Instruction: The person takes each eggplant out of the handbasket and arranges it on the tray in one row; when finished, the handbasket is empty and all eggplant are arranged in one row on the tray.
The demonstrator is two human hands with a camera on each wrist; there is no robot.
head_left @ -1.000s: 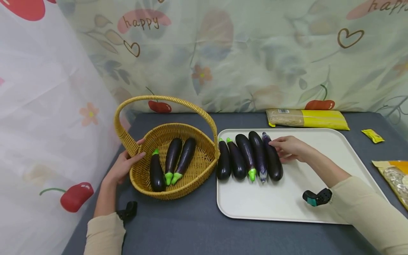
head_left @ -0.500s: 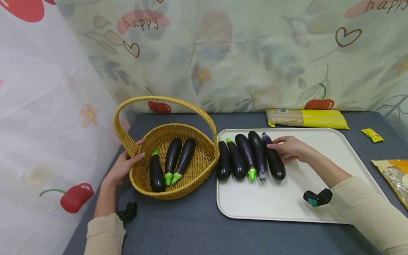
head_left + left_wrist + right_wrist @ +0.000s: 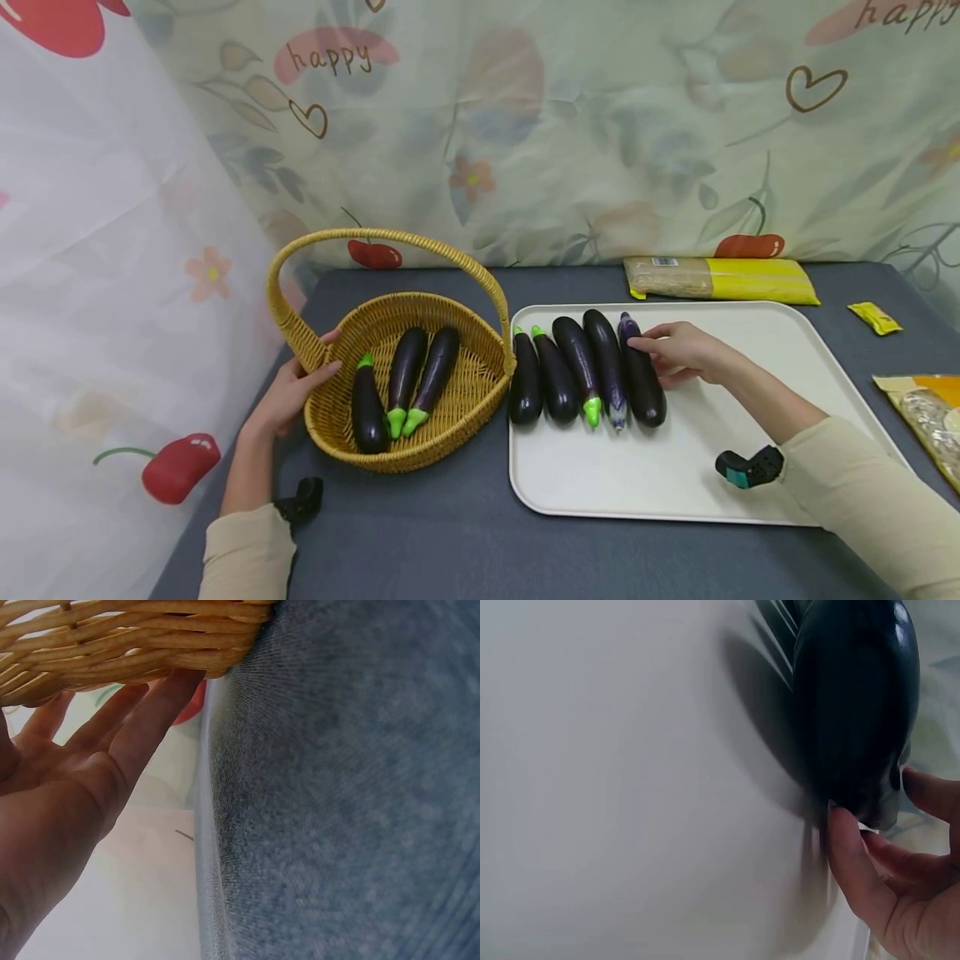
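Grey tabletop [image 3: 420, 542] nearest; two pale sleeves [image 3: 247, 554] reach in over it. Wicker basket [image 3: 450, 446] on the left, tall arched handle [image 3: 405, 237] upright. Inside: three eggplants [image 3: 369, 412], the leftmost with its green end pointing away, the other two side by side with green ends toward the person. Left hand [image 3: 288, 393] grips the basket by the handle's base, thumb over the rim.

White tray [image 3: 600, 487] just beside the basket, on the right. Five eggplants along its left part, roughly parallel. Right hand [image 3: 686, 350] pinches the fifth eggplant [image 3: 645, 387], rightmost of the row, near its far, narrow end.

Left wrist view adds the fingers [image 3: 154, 720] against the basket's outer side, mostly hidden from the head camera. Right wrist view gives the pinch close up: thumb one side, fingers the other, shadow on the tray alongside. Cannot tell whether the eggplant is clear of the tray.

Farther, head view only: patterned bag [image 3: 926, 417] at the right edge, small packet [image 3: 875, 318], long yellow-ended bag [image 3: 720, 279] behind the tray. Last, printed cloth [image 3: 480, 117].
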